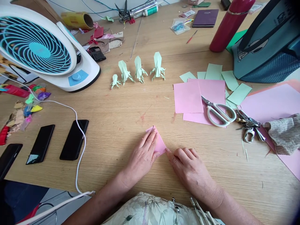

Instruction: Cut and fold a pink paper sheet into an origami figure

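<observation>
A small folded piece of pink paper [159, 145] lies on the table in front of me, one pointed corner towards the far side. My left hand [146, 149] rests flat on it, fingers stretched over its left part and hiding much of it. At the paper's right corner is my right hand [188, 164], its fingers curled in and the thumb and forefinger closed at that corner. Farther back, several pale green origami figures [138, 70] stand in a row. To the right, square pink sheets [188, 98] overlap, with white-handled scissors [220, 114] lying on them.
Pale green paper pieces [239, 94] lie around the pink sheets. Keys [250, 125] and a grey cloth [284, 134] are at right, near a red bottle [231, 26] and a teal bag [262, 53]. A fan [47, 50], phones [74, 140] and a white cable [82, 153] occupy the left.
</observation>
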`<action>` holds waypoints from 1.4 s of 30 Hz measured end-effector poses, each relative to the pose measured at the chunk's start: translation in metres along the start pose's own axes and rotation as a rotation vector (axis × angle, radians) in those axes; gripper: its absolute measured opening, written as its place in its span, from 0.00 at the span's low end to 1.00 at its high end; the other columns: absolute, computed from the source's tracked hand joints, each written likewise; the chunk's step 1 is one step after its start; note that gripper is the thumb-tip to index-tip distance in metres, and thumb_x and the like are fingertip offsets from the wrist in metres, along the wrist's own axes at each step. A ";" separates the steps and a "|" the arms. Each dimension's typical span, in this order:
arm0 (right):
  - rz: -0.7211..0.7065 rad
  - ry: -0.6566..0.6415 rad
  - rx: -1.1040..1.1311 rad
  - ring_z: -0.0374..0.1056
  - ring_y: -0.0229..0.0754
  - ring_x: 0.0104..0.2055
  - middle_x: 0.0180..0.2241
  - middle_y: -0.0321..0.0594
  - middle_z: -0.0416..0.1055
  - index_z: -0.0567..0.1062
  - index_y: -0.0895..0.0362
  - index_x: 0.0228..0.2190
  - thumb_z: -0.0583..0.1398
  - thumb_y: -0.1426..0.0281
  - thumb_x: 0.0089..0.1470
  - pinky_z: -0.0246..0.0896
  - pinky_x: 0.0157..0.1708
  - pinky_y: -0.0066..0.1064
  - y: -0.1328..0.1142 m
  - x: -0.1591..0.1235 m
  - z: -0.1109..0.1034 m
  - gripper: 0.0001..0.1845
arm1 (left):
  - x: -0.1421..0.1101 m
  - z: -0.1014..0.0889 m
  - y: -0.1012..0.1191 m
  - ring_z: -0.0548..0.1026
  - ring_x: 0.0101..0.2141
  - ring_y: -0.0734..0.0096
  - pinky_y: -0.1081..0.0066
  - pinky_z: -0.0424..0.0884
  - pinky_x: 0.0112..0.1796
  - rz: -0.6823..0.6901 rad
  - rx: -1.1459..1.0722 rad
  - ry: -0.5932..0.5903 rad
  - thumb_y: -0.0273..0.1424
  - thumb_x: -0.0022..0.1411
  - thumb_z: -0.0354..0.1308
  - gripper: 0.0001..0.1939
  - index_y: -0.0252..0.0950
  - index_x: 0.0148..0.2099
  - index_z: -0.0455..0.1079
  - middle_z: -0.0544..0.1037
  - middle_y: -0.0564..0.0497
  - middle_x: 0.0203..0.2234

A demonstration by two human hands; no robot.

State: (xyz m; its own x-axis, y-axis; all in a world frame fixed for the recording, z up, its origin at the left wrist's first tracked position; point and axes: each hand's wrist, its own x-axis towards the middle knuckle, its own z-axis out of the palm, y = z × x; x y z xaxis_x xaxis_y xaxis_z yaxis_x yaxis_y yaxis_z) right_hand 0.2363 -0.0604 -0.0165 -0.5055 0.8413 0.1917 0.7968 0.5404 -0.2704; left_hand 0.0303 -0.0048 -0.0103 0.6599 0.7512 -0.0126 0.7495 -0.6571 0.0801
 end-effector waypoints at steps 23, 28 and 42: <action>-0.028 0.010 0.050 0.57 0.46 0.33 0.33 0.43 0.66 0.73 0.65 0.50 0.55 0.78 0.60 0.52 0.33 0.38 0.006 0.001 0.001 0.17 | -0.015 -0.017 -0.006 0.55 0.65 0.56 0.52 0.52 0.63 0.210 -0.050 -0.102 0.40 0.70 0.52 0.28 0.37 0.68 0.57 0.62 0.50 0.65; -0.016 0.005 0.070 0.57 0.45 0.33 0.33 0.43 0.66 0.74 0.64 0.49 0.55 0.79 0.60 0.52 0.33 0.38 0.006 0.000 0.001 0.16 | -0.014 -0.014 0.002 0.62 0.60 0.57 0.56 0.55 0.61 0.187 -0.078 -0.037 0.37 0.71 0.51 0.23 0.33 0.64 0.63 0.70 0.47 0.59; 0.001 0.022 0.122 0.58 0.46 0.33 0.33 0.43 0.65 0.73 0.63 0.49 0.56 0.78 0.60 0.52 0.33 0.38 0.007 -0.002 0.005 0.16 | -0.012 -0.012 0.012 0.65 0.56 0.57 0.59 0.61 0.56 0.163 -0.040 0.030 0.42 0.72 0.48 0.26 0.29 0.63 0.64 0.73 0.44 0.56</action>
State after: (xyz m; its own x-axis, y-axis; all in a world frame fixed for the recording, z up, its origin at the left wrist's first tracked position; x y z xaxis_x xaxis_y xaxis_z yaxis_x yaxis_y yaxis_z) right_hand 0.2413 -0.0580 -0.0236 -0.4963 0.8419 0.2116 0.7506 0.5387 -0.3827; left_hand 0.0305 -0.0213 0.0025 0.7700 0.6371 0.0335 0.6299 -0.7676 0.1183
